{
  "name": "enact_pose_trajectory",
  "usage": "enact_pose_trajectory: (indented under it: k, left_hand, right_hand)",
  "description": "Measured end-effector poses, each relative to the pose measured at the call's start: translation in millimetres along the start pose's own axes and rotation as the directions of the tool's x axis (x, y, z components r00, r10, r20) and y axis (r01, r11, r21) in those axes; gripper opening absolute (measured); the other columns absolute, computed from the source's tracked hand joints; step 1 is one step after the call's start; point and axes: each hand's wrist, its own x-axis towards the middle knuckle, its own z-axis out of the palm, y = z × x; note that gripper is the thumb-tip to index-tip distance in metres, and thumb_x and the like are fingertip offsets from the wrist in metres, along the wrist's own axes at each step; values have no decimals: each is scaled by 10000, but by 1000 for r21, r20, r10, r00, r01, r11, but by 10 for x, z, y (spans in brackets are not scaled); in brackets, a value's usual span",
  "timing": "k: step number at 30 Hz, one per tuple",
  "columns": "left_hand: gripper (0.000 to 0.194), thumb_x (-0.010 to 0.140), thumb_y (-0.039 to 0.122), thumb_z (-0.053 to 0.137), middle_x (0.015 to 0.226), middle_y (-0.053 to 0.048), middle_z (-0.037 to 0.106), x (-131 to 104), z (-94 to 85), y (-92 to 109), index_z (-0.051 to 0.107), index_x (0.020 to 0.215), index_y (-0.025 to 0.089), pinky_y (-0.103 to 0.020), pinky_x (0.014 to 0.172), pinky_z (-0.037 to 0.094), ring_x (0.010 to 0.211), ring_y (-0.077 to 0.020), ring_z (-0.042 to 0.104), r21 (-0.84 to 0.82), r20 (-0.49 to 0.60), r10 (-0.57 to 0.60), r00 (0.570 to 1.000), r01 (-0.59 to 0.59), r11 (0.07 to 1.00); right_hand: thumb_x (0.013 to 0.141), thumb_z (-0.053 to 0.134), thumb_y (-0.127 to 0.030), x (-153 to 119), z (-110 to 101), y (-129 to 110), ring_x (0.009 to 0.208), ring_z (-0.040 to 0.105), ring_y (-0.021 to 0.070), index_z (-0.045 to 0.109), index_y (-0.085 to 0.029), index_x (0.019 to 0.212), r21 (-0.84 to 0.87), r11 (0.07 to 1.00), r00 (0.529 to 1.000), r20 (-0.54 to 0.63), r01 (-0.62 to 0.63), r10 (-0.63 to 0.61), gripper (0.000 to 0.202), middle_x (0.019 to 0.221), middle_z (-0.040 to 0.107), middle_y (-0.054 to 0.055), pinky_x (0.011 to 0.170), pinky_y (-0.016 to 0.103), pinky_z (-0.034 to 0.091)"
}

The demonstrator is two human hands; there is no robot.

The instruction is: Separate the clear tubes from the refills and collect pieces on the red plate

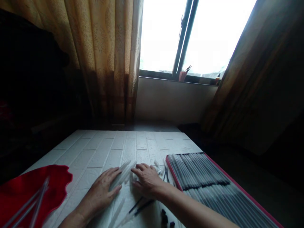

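My left hand [103, 188] rests on the white table with its thumb and fingers apart, its fingertips against a loose bunch of clear plastic tubes [127, 167] that look like pen barrels. Just to the right, my right hand [147, 180] reaches over small clear pieces, fingers bent but apart; what lies under its palm is hidden. Thin dark sticks like pen refills [144, 205] lie below my right wrist. Another clear tube [117, 213] is on the table near my left thumb. Small black caps [164, 217] sit nearer the front edge.
A red-edged box [174, 172] at the right holds rows of slim grey pens [199, 167]. On the left, a red scalloped tray [57, 177] carries several clear tubes [39, 202]. Behind the brick-patterned table [99, 158] are curtains and a window with a small cup [182, 76] on its sill.
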Motion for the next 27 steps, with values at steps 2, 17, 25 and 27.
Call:
enact_pose_trajectory:
  k: [2, 17, 25, 27]
  left_hand:
    - [410, 770, 363, 562, 1312, -73, 591, -23, -67, 87, 662, 1140, 218, -376, 1056, 376, 1235, -268, 507, 0, 59, 6, 998, -6, 1000]
    - [813, 732, 471, 577, 1475, -142, 387, -422, -493, 586, 338, 1436, 143, -348, 1083, 313, 1343, -261, 376, 96, 348, 21, 937, -58, 994]
    - [797, 733, 413, 605, 1508, -153, 317, -758, -264, 511, 334, 1442, 168, -402, 1097, 291, 1365, -275, 332, 125, 231, 31, 973, -61, 990]
    - [687, 776, 411, 566, 1475, -126, 394, -801, -214, 539, 403, 1409, 201, -401, 1081, 328, 1329, -264, 399, 133, 144, 46, 989, -65, 989]
  right_hand:
    - [844, 515, -434, -144, -27, -80, 1183, 489, 316, 514, -257, 1300, 11, 999, 999, 14, 41, -42, 489, 1301, 553, 120, 954, 508, 382]
    - [922, 526, -391, -177, -225, 223, 1010, 596, 214, 591, -158, 1111, -68, 910, 912, -44, -410, 408, 308, 1153, 608, 76, 879, 443, 476]
    - [922, 437, -308, -639, -122, -1, 1005, 622, 218, 708, -161, 953, -26, 974, 971, -94, -223, 220, 310, 1052, 690, 121, 833, 282, 436]
    - [927, 421, -305, -722, -151, -7, 1023, 623, 211, 695, -178, 1035, -4, 977, 967, -148, -211, 208, 321, 1075, 693, 107, 843, 271, 434]
